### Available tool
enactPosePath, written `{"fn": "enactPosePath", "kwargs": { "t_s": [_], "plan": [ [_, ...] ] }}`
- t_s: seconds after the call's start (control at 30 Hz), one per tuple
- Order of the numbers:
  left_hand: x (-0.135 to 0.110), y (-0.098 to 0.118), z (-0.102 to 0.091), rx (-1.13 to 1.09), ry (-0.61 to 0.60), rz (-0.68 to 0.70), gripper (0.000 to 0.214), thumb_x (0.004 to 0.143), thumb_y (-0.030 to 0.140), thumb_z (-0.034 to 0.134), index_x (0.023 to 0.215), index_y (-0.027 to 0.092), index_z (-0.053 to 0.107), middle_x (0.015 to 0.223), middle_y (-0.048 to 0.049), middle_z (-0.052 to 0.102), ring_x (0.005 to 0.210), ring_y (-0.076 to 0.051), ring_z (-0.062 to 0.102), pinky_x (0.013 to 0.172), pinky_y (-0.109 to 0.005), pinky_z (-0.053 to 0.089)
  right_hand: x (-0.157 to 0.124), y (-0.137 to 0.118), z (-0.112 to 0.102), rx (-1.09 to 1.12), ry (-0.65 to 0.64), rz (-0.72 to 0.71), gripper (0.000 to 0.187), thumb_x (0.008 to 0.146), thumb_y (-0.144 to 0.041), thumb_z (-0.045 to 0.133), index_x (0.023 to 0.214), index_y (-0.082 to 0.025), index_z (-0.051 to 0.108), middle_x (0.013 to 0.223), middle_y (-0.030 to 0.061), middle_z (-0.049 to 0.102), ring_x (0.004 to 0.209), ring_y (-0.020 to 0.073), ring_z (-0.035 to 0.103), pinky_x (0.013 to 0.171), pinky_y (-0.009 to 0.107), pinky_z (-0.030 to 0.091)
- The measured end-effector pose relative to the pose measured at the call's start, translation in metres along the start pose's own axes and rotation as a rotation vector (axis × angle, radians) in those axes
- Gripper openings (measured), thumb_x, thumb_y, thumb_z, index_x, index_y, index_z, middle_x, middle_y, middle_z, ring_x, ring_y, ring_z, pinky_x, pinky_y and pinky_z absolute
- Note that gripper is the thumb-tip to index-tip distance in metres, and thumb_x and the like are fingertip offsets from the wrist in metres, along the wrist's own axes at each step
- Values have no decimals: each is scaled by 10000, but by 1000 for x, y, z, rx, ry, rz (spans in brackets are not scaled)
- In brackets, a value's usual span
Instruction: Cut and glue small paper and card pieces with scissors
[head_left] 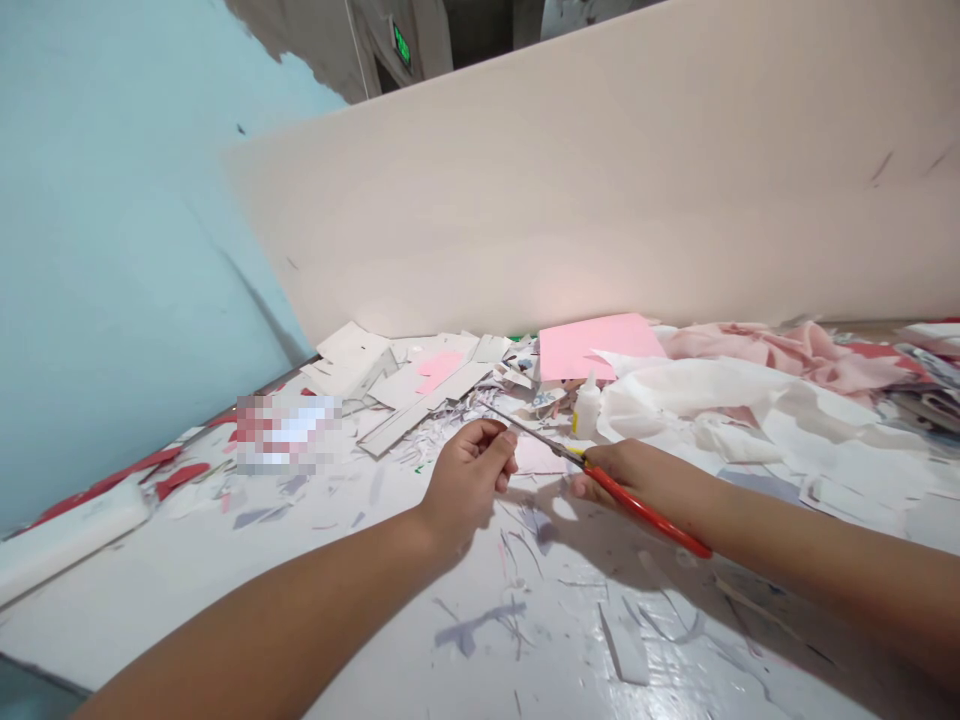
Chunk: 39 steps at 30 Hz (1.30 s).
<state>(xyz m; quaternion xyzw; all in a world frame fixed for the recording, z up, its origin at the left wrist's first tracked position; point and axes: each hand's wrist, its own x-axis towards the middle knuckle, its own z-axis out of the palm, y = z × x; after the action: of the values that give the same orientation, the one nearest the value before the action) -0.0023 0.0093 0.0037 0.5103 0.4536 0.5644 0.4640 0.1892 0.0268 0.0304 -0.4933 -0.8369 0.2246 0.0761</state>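
Observation:
My right hand (626,475) grips a pair of scissors (641,510) with red handles. Their narrow blades point up and left, ending just beyond the fingers of the other hand. My left hand (472,475) is closed in a pinch beside the blades; whatever its fingertips hold is hidden or too small to name. A pale pink piece of paper (538,456) shows behind the blades, between the two hands; I cannot tell whether a hand touches it. Close behind the scissors stands a small white glue bottle (587,405) with a yellow label.
White card strips (427,405) and a pink paper scrap (440,370) are heaped at the back. A pink sheet (592,348) leans near crumpled white paper (697,405) and pink cloth (795,355). Paper offcuts litter the white table (360,600). A pale panel (570,190) rises behind.

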Motion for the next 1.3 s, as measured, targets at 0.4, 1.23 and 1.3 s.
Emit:
{"fn": "enactPosePath", "kwargs": {
  "t_s": [0.4, 1.23, 1.3],
  "plan": [
    [-9, 5, 5, -52, -256, -182, 233, 732, 391, 579, 748, 170, 507, 566, 27, 559, 408, -53, 449, 330, -146, 338, -3, -9, 15, 726, 76, 11, 312, 732, -481, 533, 676, -188, 442, 522, -36, 480, 470, 104, 468, 432, 215, 331],
    [-21, 2, 11, -14, -346, -112, 243, 633, 293, 700, 766, 168, 540, 684, 18, 523, 618, -79, 486, 571, -212, 405, -10, -20, 31, 645, 195, -103, 356, 791, -470, 472, 563, -215, 372, 454, -47, 388, 445, 111, 362, 465, 266, 297],
    [-20, 3, 12, -42, -272, -144, 192, 669, 296, 657, 737, 170, 530, 644, 29, 513, 580, -76, 477, 547, -215, 400, -9, -20, 29, 646, 183, -95, 357, 787, -467, 478, 559, -216, 367, 450, -48, 387, 437, 110, 353, 461, 267, 293]
  ]
}}
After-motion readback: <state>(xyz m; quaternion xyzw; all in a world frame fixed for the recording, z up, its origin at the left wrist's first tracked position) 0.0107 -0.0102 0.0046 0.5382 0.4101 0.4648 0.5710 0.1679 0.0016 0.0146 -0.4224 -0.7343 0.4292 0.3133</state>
